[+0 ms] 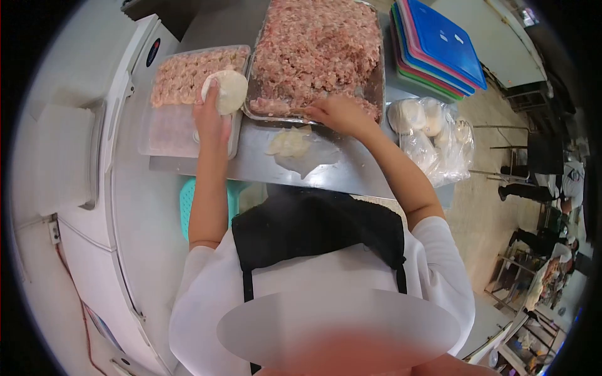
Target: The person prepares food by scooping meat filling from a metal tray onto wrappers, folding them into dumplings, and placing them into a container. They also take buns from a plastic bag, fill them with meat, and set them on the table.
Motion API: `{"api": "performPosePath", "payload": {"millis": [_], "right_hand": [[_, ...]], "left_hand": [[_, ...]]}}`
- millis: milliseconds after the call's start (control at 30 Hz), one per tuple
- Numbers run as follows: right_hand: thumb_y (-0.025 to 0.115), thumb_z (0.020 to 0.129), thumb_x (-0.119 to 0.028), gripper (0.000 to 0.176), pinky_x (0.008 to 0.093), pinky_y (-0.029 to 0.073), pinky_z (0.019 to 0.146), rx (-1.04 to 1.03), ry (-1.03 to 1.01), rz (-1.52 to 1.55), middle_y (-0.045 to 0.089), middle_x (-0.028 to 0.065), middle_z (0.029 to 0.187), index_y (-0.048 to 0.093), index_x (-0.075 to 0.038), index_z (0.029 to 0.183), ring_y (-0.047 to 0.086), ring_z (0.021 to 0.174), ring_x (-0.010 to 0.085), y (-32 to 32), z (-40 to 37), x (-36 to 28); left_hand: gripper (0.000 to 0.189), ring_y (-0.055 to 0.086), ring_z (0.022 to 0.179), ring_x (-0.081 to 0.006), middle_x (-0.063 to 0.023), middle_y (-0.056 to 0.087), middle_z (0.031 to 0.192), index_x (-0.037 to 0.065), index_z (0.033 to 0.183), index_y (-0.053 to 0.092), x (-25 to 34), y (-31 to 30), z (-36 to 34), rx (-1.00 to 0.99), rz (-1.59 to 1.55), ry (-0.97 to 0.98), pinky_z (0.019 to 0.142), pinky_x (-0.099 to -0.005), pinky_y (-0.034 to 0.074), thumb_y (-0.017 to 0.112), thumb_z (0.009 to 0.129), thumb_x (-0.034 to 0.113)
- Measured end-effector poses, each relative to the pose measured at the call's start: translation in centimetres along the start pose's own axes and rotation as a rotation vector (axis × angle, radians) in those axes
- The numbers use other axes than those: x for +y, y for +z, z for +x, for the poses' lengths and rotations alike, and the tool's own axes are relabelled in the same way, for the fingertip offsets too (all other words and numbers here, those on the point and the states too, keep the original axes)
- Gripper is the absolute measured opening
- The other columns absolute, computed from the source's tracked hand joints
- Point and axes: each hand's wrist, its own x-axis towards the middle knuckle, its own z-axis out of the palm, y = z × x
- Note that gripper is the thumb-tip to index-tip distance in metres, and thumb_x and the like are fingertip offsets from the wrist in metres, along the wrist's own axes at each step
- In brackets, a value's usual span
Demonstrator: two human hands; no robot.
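Holding a pale disc [231, 93], the left hand [211, 118] has a plastic container [168, 130] beneath its fingers [214, 89]; the right hand [340, 114] touches minced meat [316, 50], grip unclear.

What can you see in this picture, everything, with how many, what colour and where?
Minced mixture: one mass, pink, in the metal tray
Metal tray: one, silver, mid-table
Clear tray: at least one, whitish, left of it
Portions: uncounted, pale pink, clear tray's far half
Pale patch: one, yellowish, near table edge
Stacked lids: several, blue, pink, green, right
Bagged rounds: several, off-white, below lids
Table: one, silver, under trays
Perforated basket: one, teal, below table
People: at least two, far right
Apron: one, black, wearer's chest
Pale disc: one, off-white, left hand
Left hand: one, bare, over clear tray
Right hand: one, bare, mixture's near edge
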Motion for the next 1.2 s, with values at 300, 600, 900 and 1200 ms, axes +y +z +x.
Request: {"api": "performPosePath", "payload": {"millis": [300, 600, 900, 1200], "right_hand": [[0.056, 0.092, -0.030, 0.033, 0.0406, 0.049, 0.080, 0.600, 0.080, 0.432, 0.066, 0.0210, 0.096, 0.065, -0.005, 0.110, 0.062, 0.090, 0.0370, -1.0, -2.3, -1.0], [0.057, 0.088, -0.021, 0.023, 0.0419, 0.051, 0.066, 0.494, 0.200, -0.188, 0.065, 0.0123, 0.090, 0.063, -0.012, 0.108, 0.064, 0.080, 0.0324, -4.3, -6.5, -3.1], [0.056, 0.087, -0.021, 0.020, 0.0400, 0.052, 0.062, 0.371, 0.297, -0.379, 0.065, 0.0114, 0.088, 0.063, -0.008, 0.100, 0.065, 0.077, 0.0308, 0.6, -5.1, 2.4], [0.056, 0.083, -0.016, 0.018, 0.0438, 0.052, 0.067, 0.503, -0.043, -0.042, 0.065, 0.0150, 0.088, 0.062, -0.008, 0.098, 0.065, 0.079, 0.0325, -1.4, -7.1, 2.5]], "left_hand": [[0.051, 0.047, 0.121, -0.0321, -0.0187, 0.048, 0.129, 0.000, 0.131, 0.041, -5.3, 8.2, 0.7, -0.252, -0.540, -0.409, 0.105, -0.0504, 0.037, 0.034, 0.100, 0.039], [0.064, 0.043, 0.123, -0.0362, -0.0191, 0.045, 0.133, 0.001, 0.134, 0.038, -5.6, 9.0, 1.5, -0.194, -0.509, -0.472, 0.108, -0.0543, 0.030, 0.041, 0.093, 0.051], [0.031, 0.055, 0.112, -0.0341, -0.0190, 0.057, 0.119, -0.002, 0.116, 0.052, -11.5, 6.5, 1.3, -0.174, -0.363, -0.582, 0.098, -0.0489, 0.044, 0.051, 0.091, 0.016], [0.052, 0.045, 0.123, -0.0390, -0.0196, 0.050, 0.129, -0.002, 0.125, 0.048, -9.4, 8.9, -1.3, -0.153, -0.307, -0.525, 0.103, -0.0573, 0.036, 0.046, 0.095, 0.040]]}}
